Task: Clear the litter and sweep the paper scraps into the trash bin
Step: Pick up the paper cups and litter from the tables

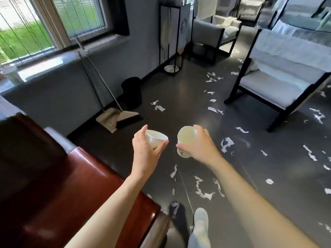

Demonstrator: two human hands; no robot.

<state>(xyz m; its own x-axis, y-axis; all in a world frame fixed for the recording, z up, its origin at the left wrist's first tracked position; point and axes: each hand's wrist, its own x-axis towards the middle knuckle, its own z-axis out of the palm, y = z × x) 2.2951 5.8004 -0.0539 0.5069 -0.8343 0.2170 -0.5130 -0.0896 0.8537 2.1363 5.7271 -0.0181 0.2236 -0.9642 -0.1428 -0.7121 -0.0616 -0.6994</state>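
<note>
White is seen on the left paper cup (155,140) and the right paper cup (184,140); an orange-brown print is marked on each. Paper scraps (226,144): white, set against a dark grey floor (179,90). Trash bin (132,94): black. Dustpan (107,119) and broom (128,116) head are finished in beige, bristles in black. Armchair (279,77): light grey cushions, black frame. Table (80,185) is coated glossy reddish-brown. Shoe (201,219): pale white.
</note>
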